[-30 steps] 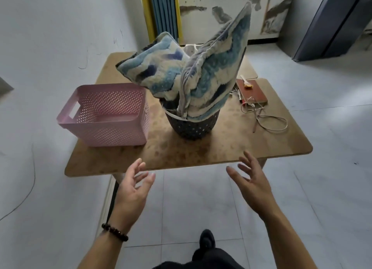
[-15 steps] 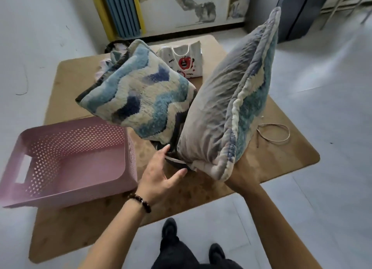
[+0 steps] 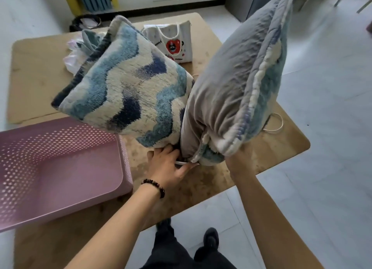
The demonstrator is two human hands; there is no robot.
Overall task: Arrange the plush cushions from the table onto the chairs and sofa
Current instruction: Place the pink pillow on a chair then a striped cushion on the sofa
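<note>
Two plush cushions stand on end at the near middle of the table (image 3: 40, 71), their lower corners pushed together. The left cushion (image 3: 128, 91), wave-patterned in blue and cream, leans left, its low edge overhanging the far rim of the pink basket (image 3: 60, 168). The right cushion (image 3: 237, 87) shows its grey back and leans right, its top corner reaching past the table's right edge over bare floor (image 3: 332, 128). The left hand (image 3: 169, 168), a bead bracelet (image 3: 155, 186) at its wrist, lies with fingers spread and tips tucked in under the meeting corners, by a white rim that shows there; whether it grips anything cannot be told. The right hand (image 3: 239, 162) is under the right cushion's bottom corner, its fingers hidden by the plush, so its grip cannot be told either. The basket takes up the table's near left corner and hangs over the front edge. Behind the cushions stand a white tote (image 3: 173, 41) and a heap of pale cloth (image 3: 80, 49); a cord loop (image 3: 275, 124) lies just right of the grey cushion, close to the right edge. Tiled floor lies open to the right and in front, where the person's shoes (image 3: 209, 238) stand just short of the table.
</note>
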